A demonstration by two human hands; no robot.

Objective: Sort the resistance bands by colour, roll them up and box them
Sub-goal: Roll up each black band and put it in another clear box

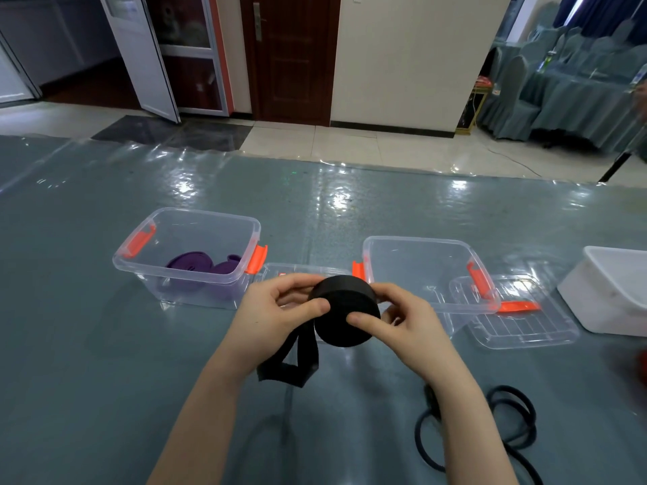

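Observation:
A black resistance band [341,309], wound into a thick roll, is held above the table between both hands. My left hand [276,313] grips its left side with the thumb across the front. My right hand [399,320] grips the right side, thumb pressed on the roll's face. A loose tail of the band [290,365] hangs down to the table. Purple bands [199,266] lie in the left clear box [154,271]. The right clear box [420,271] shows nothing inside. More black bands [504,418] lie loose at the lower right.
Two clear lids [521,327] with orange clips lie flat by the right box and between the boxes. A white tub [609,292] stands at the far right. The table [105,344] has a grey-blue cloth under shiny plastic. Something red [642,362] shows at the right edge.

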